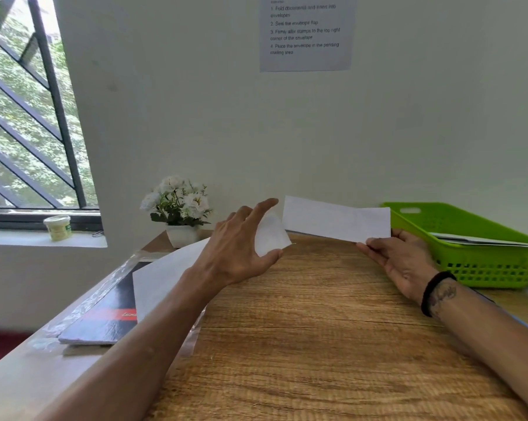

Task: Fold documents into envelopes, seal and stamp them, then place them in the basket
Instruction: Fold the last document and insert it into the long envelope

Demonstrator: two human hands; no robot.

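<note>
A white envelope (335, 218) is held upright above the far edge of the wooden table (317, 329). My right hand (399, 259) pinches its lower right corner. My left hand (241, 241) holds a smaller white paper (272, 235) between thumb and fingers, just left of the envelope and apart from it. The green basket (481, 268) stands at the right of the table with at least one white envelope (481, 240) lying inside. More white sheets (162, 278) lie at the left, partly under my left forearm.
A potted white flower (179, 208) stands at the back left of the table. A black and red book in clear wrap (104, 317) lies at the left edge. An instruction sheet (306, 31) hangs on the wall. A small jar (57, 227) sits on the windowsill.
</note>
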